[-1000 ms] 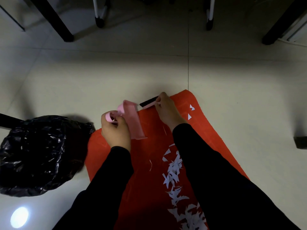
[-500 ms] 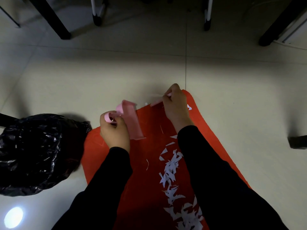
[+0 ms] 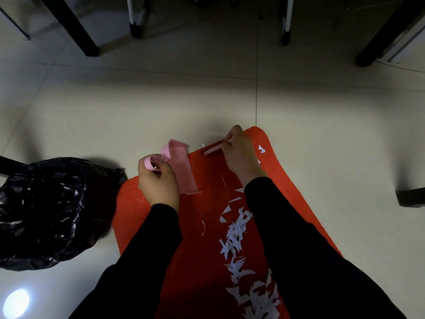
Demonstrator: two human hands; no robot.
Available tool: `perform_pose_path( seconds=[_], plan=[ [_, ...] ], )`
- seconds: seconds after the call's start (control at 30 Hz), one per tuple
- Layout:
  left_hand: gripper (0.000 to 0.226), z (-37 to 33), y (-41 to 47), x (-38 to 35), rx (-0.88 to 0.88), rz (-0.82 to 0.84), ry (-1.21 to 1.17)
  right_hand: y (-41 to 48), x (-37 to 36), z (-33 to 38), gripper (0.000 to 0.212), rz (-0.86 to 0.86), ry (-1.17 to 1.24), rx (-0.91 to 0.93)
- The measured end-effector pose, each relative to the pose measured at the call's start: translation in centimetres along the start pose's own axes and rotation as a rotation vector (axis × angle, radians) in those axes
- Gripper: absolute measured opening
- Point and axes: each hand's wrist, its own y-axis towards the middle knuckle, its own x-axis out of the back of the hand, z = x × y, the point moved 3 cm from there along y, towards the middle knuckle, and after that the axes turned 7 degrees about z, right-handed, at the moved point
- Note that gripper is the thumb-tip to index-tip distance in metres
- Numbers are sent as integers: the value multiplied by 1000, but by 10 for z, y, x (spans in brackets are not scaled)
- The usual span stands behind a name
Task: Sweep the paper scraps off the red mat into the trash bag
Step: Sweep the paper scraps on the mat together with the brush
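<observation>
The red mat (image 3: 207,249) lies on the tiled floor and runs from the far end toward me. White paper scraps (image 3: 239,245) lie in a long strip down its right half, with two more scraps (image 3: 261,149) near the far right corner. My left hand (image 3: 158,185) grips the handle of a pink dustpan (image 3: 181,169), which stands tilted over the mat's far left part. My right hand (image 3: 241,155) holds a small pink brush (image 3: 212,150) with dark bristles at the mat's far edge. The black trash bag (image 3: 43,210) sits on the floor left of the mat.
Black table legs (image 3: 78,31) and white chair legs (image 3: 135,24) stand on the far floor. Another dark leg (image 3: 379,42) is at the far right. A dark block (image 3: 411,196) sits on the floor right of the mat. A bright light spot (image 3: 16,302) shows at bottom left.
My right hand moved with the brush from mid-mat up to the mat's far edge. The left hand and dustpan stayed nearly still.
</observation>
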Motion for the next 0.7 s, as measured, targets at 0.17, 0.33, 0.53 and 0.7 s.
perform_pose_path(
  seconds=[0.17, 0.33, 0.53, 0.7],
  plan=[
    [12, -2, 1, -2, 2, -10, -18, 4, 12, 11, 7, -123, 62, 29],
    [13, 3, 5, 3, -2, -17, -11, 9, -10, 5, 9, -16, -8, 36],
    [9, 4, 4, 5, 7, -22, -17, -3, -11, 5, 9, 48, -4, 11],
    [11, 3, 2, 5, 6, -23, -17, -8, 11, 19, 26, -36, 106, -1]
  ],
)
